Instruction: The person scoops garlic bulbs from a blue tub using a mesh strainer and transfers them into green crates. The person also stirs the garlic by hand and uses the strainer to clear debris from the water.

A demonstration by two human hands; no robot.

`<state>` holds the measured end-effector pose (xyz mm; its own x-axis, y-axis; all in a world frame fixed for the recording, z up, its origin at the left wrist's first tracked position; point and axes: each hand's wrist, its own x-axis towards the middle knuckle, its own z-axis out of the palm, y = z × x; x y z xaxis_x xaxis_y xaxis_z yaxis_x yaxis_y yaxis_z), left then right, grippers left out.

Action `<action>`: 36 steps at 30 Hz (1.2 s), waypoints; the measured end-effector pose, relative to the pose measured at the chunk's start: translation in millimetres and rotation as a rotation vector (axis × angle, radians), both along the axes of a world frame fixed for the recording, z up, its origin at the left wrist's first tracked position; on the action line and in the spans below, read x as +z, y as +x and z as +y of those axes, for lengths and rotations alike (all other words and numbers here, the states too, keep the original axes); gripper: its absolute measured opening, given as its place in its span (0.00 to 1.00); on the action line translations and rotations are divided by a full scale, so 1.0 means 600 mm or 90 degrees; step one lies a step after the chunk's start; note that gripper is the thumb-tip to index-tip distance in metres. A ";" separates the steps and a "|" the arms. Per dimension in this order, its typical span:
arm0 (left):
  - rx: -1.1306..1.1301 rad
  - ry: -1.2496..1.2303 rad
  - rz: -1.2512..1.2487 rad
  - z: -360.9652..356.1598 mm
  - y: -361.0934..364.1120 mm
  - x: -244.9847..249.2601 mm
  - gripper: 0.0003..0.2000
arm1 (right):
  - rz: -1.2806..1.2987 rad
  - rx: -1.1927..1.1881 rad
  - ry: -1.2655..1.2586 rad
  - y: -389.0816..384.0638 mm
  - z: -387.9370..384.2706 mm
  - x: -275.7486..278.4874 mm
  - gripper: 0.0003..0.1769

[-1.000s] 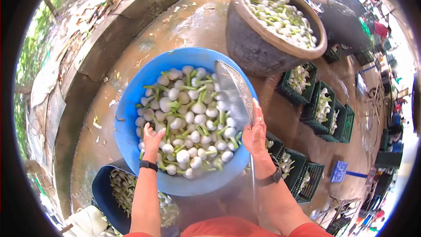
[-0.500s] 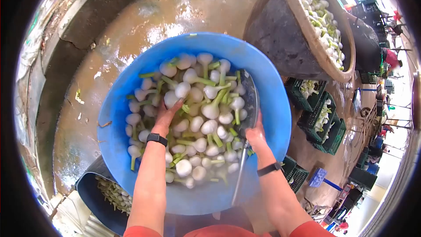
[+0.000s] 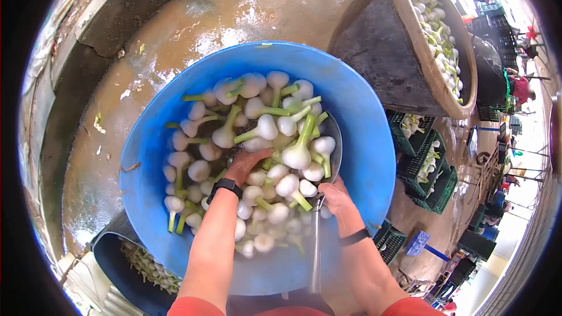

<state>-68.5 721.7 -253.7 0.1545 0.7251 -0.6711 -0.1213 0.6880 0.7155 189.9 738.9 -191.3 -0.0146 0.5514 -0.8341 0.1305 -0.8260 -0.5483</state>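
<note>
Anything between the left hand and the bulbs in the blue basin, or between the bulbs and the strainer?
Nothing visible. The left hand lies straight on the white bulbs, partly buried among them. The right hand grips the metal strainer by its handle, with bulbs heaped on its bowl.

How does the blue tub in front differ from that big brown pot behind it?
The blue tub is bright and smooth; the brown pot is dark and rough-looking, with a paler rim. The tub sits right under the person, with the left hand and the right hand, which grips a metal scoop, in it; the pot stands farther off, untouched. Both hold white bulbs with green stems.
</note>
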 end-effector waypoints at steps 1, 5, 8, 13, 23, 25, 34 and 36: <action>0.086 -0.150 0.040 0.013 0.011 0.042 0.28 | 0.002 -0.001 0.000 -0.005 -0.001 0.023 0.44; 0.187 -0.100 -0.063 0.001 0.014 0.087 0.29 | -0.055 -0.027 0.026 -0.037 0.000 0.137 0.43; 0.164 -0.056 -0.060 -0.010 0.010 0.131 0.27 | 0.015 -0.077 0.037 -0.024 -0.032 0.175 0.43; 0.195 0.009 -0.033 -0.026 0.015 0.203 0.31 | 0.049 -0.115 0.054 -0.021 -0.072 0.251 0.45; 0.135 0.182 0.093 -0.054 0.089 0.417 0.24 | 0.314 -0.183 0.282 0.045 -0.161 0.325 0.47; 0.119 0.174 0.162 -0.062 0.125 0.459 0.24 | 0.293 -0.221 0.235 0.074 -0.177 0.344 0.47; -0.075 0.358 0.076 -0.150 0.414 0.540 0.22 | 0.277 -0.423 0.353 0.314 -0.355 0.427 0.44; -0.086 0.309 -0.006 -0.173 0.509 0.522 0.26 | 0.245 -0.492 0.378 0.389 -0.413 0.433 0.42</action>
